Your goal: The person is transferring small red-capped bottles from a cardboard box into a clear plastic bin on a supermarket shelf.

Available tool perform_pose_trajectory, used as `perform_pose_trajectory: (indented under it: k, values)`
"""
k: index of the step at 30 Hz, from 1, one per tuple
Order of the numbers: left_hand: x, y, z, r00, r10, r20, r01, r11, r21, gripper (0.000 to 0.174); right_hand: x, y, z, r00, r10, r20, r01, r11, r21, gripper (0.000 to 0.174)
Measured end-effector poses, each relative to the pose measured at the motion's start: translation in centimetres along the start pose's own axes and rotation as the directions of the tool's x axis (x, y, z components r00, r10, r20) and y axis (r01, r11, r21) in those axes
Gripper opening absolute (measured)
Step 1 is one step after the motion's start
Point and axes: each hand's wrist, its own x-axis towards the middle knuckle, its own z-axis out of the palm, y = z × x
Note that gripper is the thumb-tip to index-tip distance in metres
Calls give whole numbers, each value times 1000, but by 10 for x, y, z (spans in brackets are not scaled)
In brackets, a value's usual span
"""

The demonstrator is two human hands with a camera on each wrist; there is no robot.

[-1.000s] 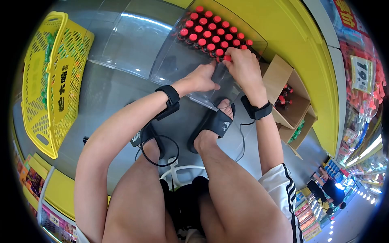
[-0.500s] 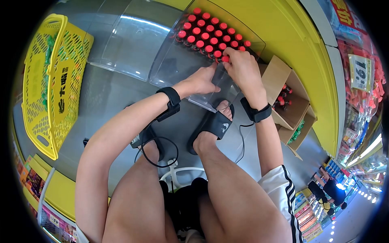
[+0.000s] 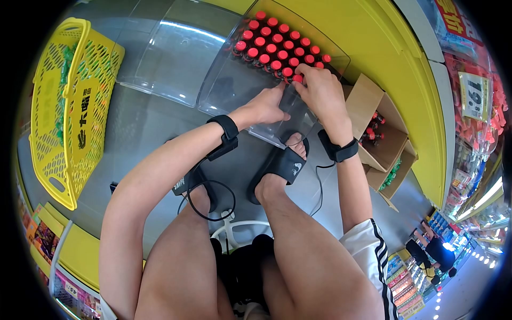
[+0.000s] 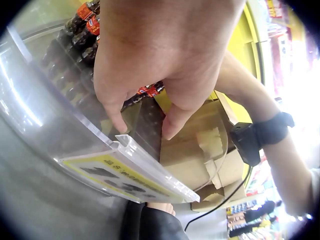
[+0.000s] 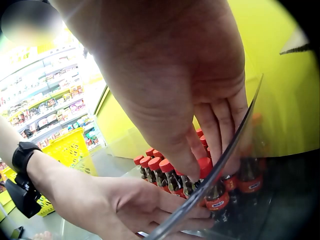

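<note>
Rows of small dark bottles with red caps (image 3: 277, 38) stand upright in a clear plastic bin (image 3: 216, 85). At the near end of the front row, my right hand (image 3: 324, 93) pinches one small cola bottle (image 5: 205, 167) by its red cap between thumb and fingers. My left hand (image 3: 265, 105) reaches over the bin's near side, its fingers stretched out along the front row. In the right wrist view those left fingers lie low beside the bottles. The left wrist view shows its thumb and a finger apart, with nothing between them.
Right of the bin stands an open cardboard box (image 3: 368, 98) with more small bottles inside. Beside it, another carton part holds green-wrapped items (image 3: 392, 173). A yellow basket (image 3: 80, 112) stands at the left. Yellow shelving (image 3: 413, 69) curves behind; sandalled feet (image 3: 280, 162) are below.
The bottle in my right hand has gone from tilted to more upright at the end of the front row. My left hand has stayed nearly still.
</note>
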Motion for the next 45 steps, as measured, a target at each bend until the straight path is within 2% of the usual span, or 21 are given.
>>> perform_pose_trajectory:
  k: [9,12,14,15,17,18,20,21,24,26,27,29,32,35,36,38,39,41,42,43,45]
  values:
    - [0,-2,0,1000,-3,2,3,1000,2,114,3,2,5,1000,-14,-7,14,1000,-3,30]
    - [-2,-7,-2,999,44,-18,-44,999,-28,111,0,-2,-4,1000,7,20,-6,1000,-19,28]
    - [-8,1,-7,1000,-20,-19,19,999,-34,98,-2,-5,-10,1000,27,-13,-27,1000,-4,27]
    - [-10,-2,-5,1000,-13,-13,13,1000,-26,98,-5,-6,-14,998,46,-40,-45,999,9,26]
    - [-15,-7,-1,995,44,-89,-33,992,123,74,-14,-7,-25,995,36,-91,-32,998,48,21]
    - [-21,1,-3,995,51,-83,-40,991,130,74,-19,-7,-31,991,15,-133,-4,997,83,18]
    - [-37,30,-11,975,180,-128,-174,983,55,39,-33,-8,-47,987,9,-158,18,985,172,16]
    - [-40,45,-15,974,186,-132,-179,982,60,39,-39,-8,-56,984,2,-179,45,965,260,15]
    - [-44,83,-12,972,216,-93,-214,976,31,30,-66,-2,-77,980,16,-198,36,966,256,13]
    - [-40,103,-3,931,348,-104,-347,937,30,23,-84,8,-83,969,35,-245,25,970,240,10]
    - [-36,113,1,931,354,-93,-352,935,35,23,-92,14,-84,967,47,-251,16,970,243,10]
    - [-28,132,10,866,497,-49,-489,864,116,21,-109,28,-86,956,124,-265,-49,961,272,9]
    - [-11,153,27,815,579,-2,-569,802,184,18,-132,56,-92,931,220,-292,-136,950,280,8]
    - [6,174,42,828,557,66,-555,798,233,16,-150,90,-95,907,308,-288,-230,934,275,10]
    - [13,176,49,825,559,79,-561,795,230,16,-155,101,-95,910,331,-249,-279,934,223,11]
    - [25,180,63,775,631,2,-580,712,396,19,-165,118,-94,906,388,-167,-372,920,122,19]
    - [29,184,68,776,631,8,-583,711,393,19,-171,127,-90,904,395,-165,-378,918,124,19]
    - [36,191,77,768,633,-94,-495,681,539,27,-187,145,-80,919,374,-123,-366,927,83,23]
    - [40,191,78,774,626,-94,-493,689,531,38,-194,152,-80,924,381,-5,-379,921,90,29]
    - [42,190,79,775,625,-89,-495,689,529,38,-198,155,-78,923,386,-3,-384,919,92,29]
    - [49,189,78,827,554,-90,-431,729,532,41,-201,159,-78,856,460,234,-512,817,264,29]
